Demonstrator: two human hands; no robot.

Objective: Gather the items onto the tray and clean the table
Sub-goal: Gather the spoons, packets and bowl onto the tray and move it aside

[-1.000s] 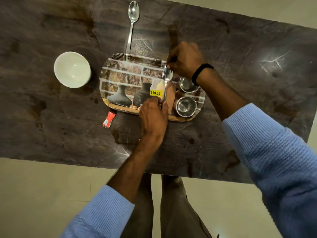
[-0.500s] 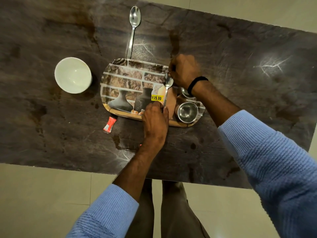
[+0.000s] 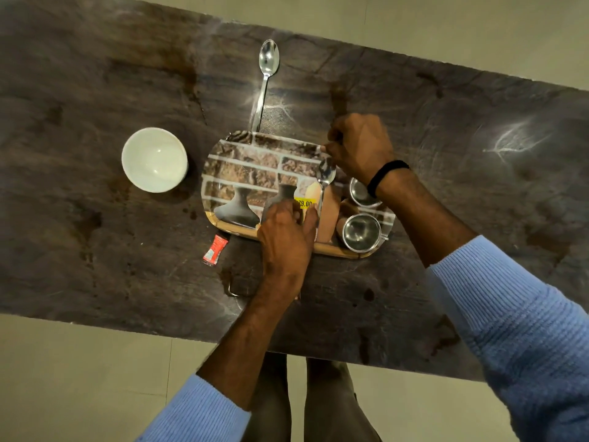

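head view: left grip [image 3: 283,240] pinches spoon [image 3: 325,174] handle, bowl pointing away; right grip [image 3: 360,145] hold unclear

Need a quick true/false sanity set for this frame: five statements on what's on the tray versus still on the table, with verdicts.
1. The white bowl is on the tray. False: it stands on the table, left of the tray.
2. The near steel cup and the far steel cup are both on the tray's right end. True.
3. The red sachet lies inside the tray. False: it lies on the table by the tray's near left corner.
4. The far spoon lies on the table beyond the tray. True.
5. The left hand holds the handle of the tray spoon. True.
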